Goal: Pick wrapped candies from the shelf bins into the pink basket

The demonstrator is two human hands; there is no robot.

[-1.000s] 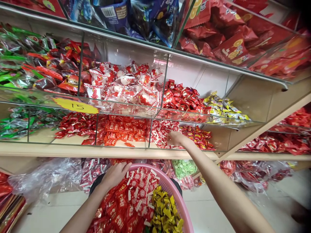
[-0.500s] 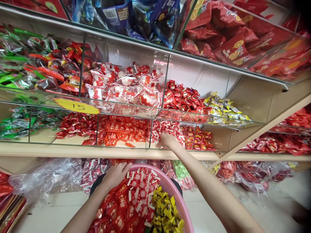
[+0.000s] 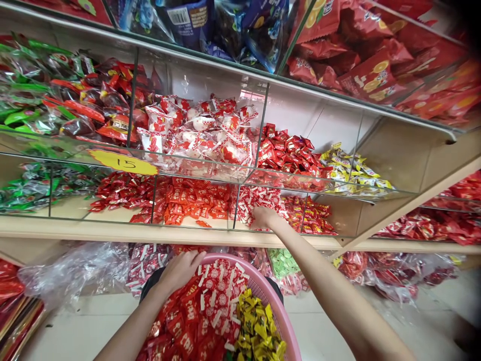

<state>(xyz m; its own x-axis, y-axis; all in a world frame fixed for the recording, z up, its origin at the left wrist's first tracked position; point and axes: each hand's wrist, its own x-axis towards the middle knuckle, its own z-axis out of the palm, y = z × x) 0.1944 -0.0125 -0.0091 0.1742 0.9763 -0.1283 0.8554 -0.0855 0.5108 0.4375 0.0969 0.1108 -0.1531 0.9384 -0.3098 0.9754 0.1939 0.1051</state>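
A pink plastic basket [image 3: 280,321] stands low in front of me. It holds red-wrapped candies [image 3: 184,321], red-and-white wrapped candies [image 3: 221,291] and yellow-wrapped candies [image 3: 259,326]. My left hand [image 3: 184,271] grips the basket's far left rim, its fingers closed over the edge. My right hand [image 3: 264,218] reaches into a bottom-shelf compartment, among loose red-and-white candies [image 3: 259,198]. Its fingers curl downward, and their tips are hidden, so what they hold cannot be made out.
Clear dividers split the wooden shelf [image 3: 188,236] into candy compartments. Orange-red candies [image 3: 199,198] lie left of my right hand, red-and-yellow ones [image 3: 311,215] right of it. A yellow price tag [image 3: 124,161] hangs at the shelf front. Plastic bags [image 3: 78,271] lie beneath.
The view has shifted slightly, so the shelves appear a little farther right. My right hand stays among the red-and-white candies, and my left hand stays on the basket rim.
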